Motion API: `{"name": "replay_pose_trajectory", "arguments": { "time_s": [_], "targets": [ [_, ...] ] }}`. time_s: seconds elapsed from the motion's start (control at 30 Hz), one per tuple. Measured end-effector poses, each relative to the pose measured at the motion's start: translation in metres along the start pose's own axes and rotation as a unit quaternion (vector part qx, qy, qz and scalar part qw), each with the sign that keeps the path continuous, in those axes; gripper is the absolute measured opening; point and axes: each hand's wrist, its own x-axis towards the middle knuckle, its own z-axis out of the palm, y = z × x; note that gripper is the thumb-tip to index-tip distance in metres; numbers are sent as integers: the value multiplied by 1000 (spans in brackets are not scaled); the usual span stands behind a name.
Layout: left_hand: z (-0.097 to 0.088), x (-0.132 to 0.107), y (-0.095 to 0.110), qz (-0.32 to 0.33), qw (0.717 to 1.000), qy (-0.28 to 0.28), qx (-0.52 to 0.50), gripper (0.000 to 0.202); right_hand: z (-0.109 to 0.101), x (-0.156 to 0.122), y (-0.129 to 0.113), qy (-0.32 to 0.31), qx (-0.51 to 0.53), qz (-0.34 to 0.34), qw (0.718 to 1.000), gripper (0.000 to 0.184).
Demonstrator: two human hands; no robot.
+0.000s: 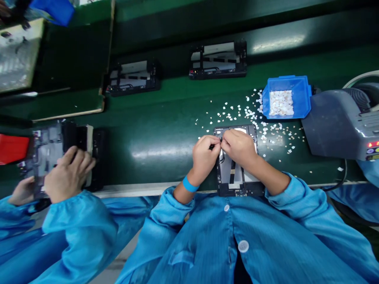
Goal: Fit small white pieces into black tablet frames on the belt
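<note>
An opened tablet-like device lies in front of me at the bench edge, showing silver-grey panels, black tape strips and a dark frame. Above its upper left part, my left hand is closed in a pinch, thumb and forefinger around something small and dark. My right hand is also closed, its fingertips meeting those of the left at the same spot. Whatever lies between the fingertips is too small and too covered to name. My right hand and wrist hide some of the device's upper right.
Two similar opened devices lie farther back. White scraps litter the green bench near a blue bin of scraps. A grey machine stands right. At left, a co-worker's hands handle devices beside a red bin.
</note>
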Motion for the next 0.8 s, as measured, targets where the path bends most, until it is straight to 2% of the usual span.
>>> {"name": "replay_pose_trajectory", "arguments": {
  "time_s": [0.07,0.13,0.23,0.27,0.3,0.37,0.43,0.5,0.57,0.63,0.8],
  "targets": [
    [1,1,-1,-65,997,-14,-50,15,-16,7,17,-12,15,38,999,18],
    [3,2,-3,-152,981,-19,-122,10,-41,17,47,3,0,120,993,14],
    [4,4,-8,-251,945,-17,-209,9,-79,28,94,36,-95,279,955,14],
    [4,5,-9,-268,937,-17,-224,10,-87,28,101,40,-114,299,946,15],
    [4,6,-10,-280,931,-17,-235,11,-90,27,103,38,-116,290,949,15],
    [4,7,-11,-292,923,-19,-250,13,-81,20,87,12,-67,197,978,14],
    [4,7,-12,-294,921,-20,-255,14,-59,10,57,-28,6,77,997,17],
    [5,6,-13,-286,925,-20,-250,14,-34,2,28,-48,45,19,998,23],
    [7,4,-12,-272,933,-19,-235,12,-15,-1,10,-49,49,9,998,26],
    [8,3,-11,-256,943,-15,-214,9,-5,0,5,-50,40,14,998,23],
    [9,-2,-5,-200,970,10,-137,10,-2,2,9,-44,19,20,999,20]
  ]
}}
